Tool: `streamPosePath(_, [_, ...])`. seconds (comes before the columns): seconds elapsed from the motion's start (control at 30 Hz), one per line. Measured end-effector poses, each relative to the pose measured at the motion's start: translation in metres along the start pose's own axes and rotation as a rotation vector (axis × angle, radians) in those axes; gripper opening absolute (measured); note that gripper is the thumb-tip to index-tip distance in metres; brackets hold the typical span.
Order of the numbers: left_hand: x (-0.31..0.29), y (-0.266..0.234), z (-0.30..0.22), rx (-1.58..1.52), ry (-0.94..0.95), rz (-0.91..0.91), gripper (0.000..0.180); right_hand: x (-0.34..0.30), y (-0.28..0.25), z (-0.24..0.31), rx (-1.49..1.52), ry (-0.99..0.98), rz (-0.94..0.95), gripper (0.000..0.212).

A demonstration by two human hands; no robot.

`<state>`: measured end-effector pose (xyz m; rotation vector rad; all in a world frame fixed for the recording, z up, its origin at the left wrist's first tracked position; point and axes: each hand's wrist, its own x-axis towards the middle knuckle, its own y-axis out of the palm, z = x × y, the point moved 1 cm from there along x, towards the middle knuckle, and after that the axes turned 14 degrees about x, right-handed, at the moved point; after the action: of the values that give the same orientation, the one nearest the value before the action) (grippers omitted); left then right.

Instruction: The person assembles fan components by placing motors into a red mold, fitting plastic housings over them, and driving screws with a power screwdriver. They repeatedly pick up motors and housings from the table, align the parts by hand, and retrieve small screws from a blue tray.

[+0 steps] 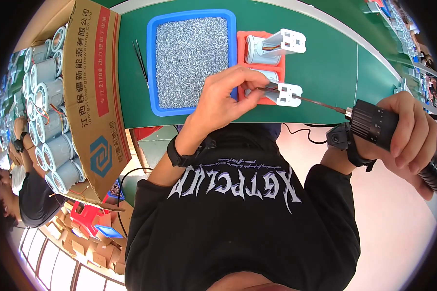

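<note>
My right hand [409, 130] is wrapped round a black electric screwdriver [371, 123], held level. Its long thin bit reaches left to the perforated end face of a white bracket [290, 94]. That bracket belongs to the nearer of two pale cylindrical parts in an orange-red holder [241, 43]. My left hand [223, 97] comes over the holder, thumb and fingers pinched together beside the bracket. What lies between these fingertips is hidden. Behind it, the farther cylinder [255, 50] has a similar white bracket [293, 41], with coloured wires showing inside.
A blue tray [152, 63] full of small metal screws [192, 63] stands left of the holder on the green table [325, 58]. Black tweezers [140, 63] lie beside it. At the left, a cardboard box [94, 97] holds several pale cylinders [48, 94]. Another person [36, 199] sits beyond it.
</note>
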<state>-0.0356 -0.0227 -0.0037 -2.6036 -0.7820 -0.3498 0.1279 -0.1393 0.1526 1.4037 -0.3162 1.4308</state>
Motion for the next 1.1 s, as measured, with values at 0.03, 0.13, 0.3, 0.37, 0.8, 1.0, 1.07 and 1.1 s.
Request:
streamPosePath(0.03, [-0.001,0.002,0.002,-0.029,-0.024,-0.002,0.023,-0.002,-0.001,0.002,-0.027,0.010,-0.044,0.035])
streamPosePath(0.13, [-0.003,0.004,0.004,-0.085,-0.072,-0.008,0.024,-0.007,-0.004,0.011,-0.106,0.041,-0.172,0.019])
streamPosePath(0.3, [-0.004,-0.003,0.009,-0.087,-0.127,-0.001,0.022,-0.002,-0.003,0.006,-0.105,0.042,-0.186,0.019])
streamPosePath(0.37, [-0.007,-0.013,0.016,-0.005,-0.156,-0.007,0.020,0.000,-0.003,0.003,-0.052,0.026,-0.114,0.028])
streamPosePath(0.8, [-0.007,-0.008,0.019,-0.121,-0.214,-0.033,0.014,0.018,-0.016,0.003,-0.216,0.614,0.292,0.039])
streamPosePath(1.0, [-0.005,0.002,0.017,0.090,-0.107,-0.048,0.019,0.011,-0.018,0.008,-0.223,0.636,0.286,0.037])
streamPosePath(1.07, [-0.004,0.004,0.015,0.167,-0.040,-0.048,0.021,0.013,-0.018,0.008,-0.232,0.633,0.272,0.038])
streamPosePath(1.1, [-0.004,0.006,0.015,0.171,-0.026,-0.049,0.022,0.010,-0.017,-0.004,-0.243,0.630,0.260,0.038])
